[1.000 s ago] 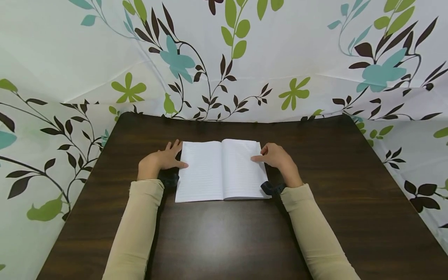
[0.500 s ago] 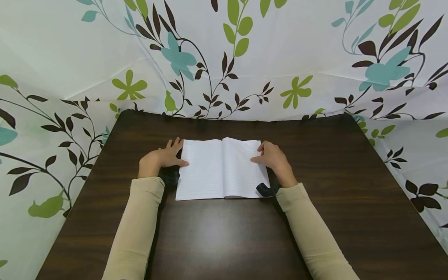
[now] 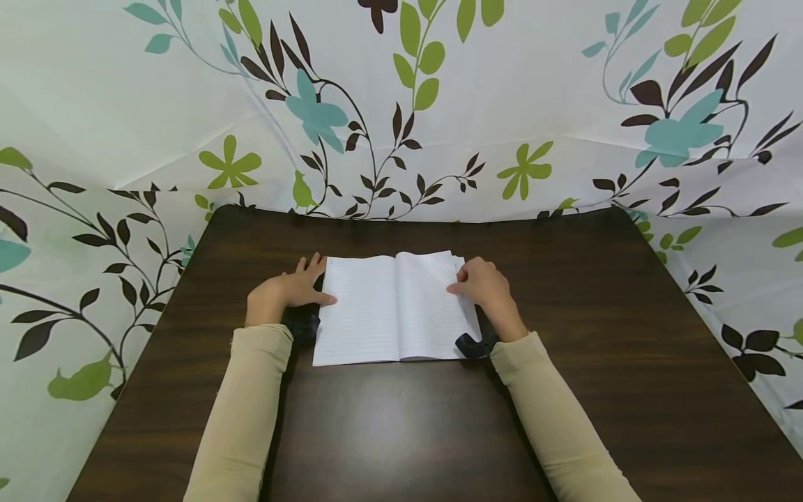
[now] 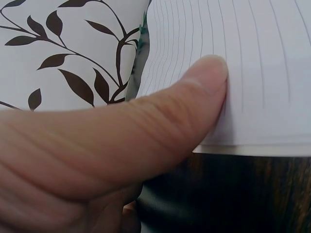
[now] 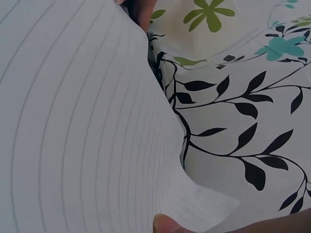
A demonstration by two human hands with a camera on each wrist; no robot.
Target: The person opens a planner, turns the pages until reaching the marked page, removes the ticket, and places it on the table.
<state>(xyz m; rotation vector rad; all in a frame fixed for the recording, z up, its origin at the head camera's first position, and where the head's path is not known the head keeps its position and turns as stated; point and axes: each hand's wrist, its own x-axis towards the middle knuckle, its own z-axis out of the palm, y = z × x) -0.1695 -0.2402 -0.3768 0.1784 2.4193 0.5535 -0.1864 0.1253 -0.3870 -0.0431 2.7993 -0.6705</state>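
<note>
An open notebook (image 3: 364, 314) with white lined pages lies flat on the dark wooden table. My left hand (image 3: 288, 289) is at its left edge, fingers spread beside the paper. In the left wrist view the left thumb (image 4: 170, 104) rests on the lined page. At the right edge, my right hand (image 3: 489, 287) pinches a page (image 3: 426, 300) between thumb and curled fingers. That page bows upward, and a strip of the sheets beneath shows at its upper right. In the right wrist view the curved page (image 5: 97, 121) fills the left side, with the right thumb (image 5: 165, 224) against its lower edge.
The brown table (image 3: 389, 432) extends around the notebook on all sides. Behind it hangs a white cloth (image 3: 452, 160) printed with leaves and flowers. A black wrist strap (image 3: 475, 346) overlaps the notebook's lower right corner.
My right hand has shifted slightly left, drawing the right page's edge inward so the sheets beneath show. The left hand stays in place; the head view tilts a little.
</note>
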